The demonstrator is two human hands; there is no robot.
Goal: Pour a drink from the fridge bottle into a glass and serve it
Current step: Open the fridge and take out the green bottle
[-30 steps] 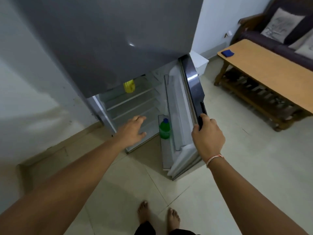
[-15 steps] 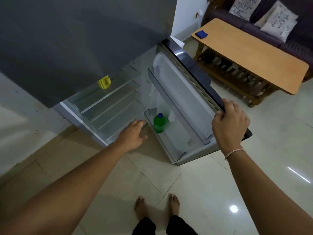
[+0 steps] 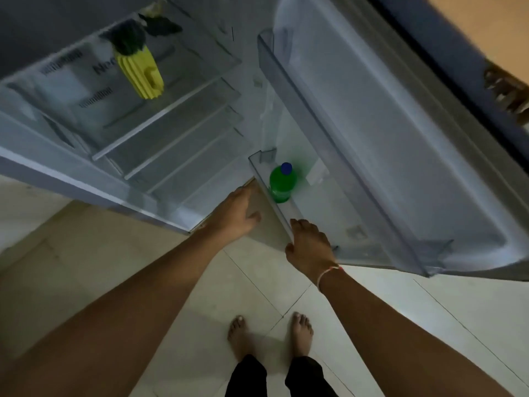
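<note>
Two bare hands reach toward an open fridge (image 3: 160, 156) as a person stands barefoot on a pale tiled floor (image 3: 257, 282), seen from a head-worn camera looking down. A green bottle (image 3: 282, 184) with a blue cap stands upright in the lowest rack (image 3: 267, 184) of the swung-open fridge door (image 3: 386, 144), at the end of the rack nearest the hinge. The left hand (image 3: 236, 216) is stretched out low beside the rack, its fingers (image 3: 246, 190) straight and close together, thumb spread to the side; it holds nothing and lies just left of the rack's clear front wall, apart from the bottle. Whether it touches the rack cannot be told. The right hand (image 3: 310, 245) rests on the rim of the same rack, nearer the person than the bottle, its fingers (image 3: 300, 224) bent over the rack's front edge; a thin thread band circles the wrist. Inside the cabinet, a yellow ribbed container (image 3: 140, 73) with a dark top sits on the upper glass shelf (image 3: 160, 116), with further glass shelves below it. A wooden bench (image 3: 486, 24) shows at the upper right corner, beyond the door. The frame is dim and slightly blurred.
</note>
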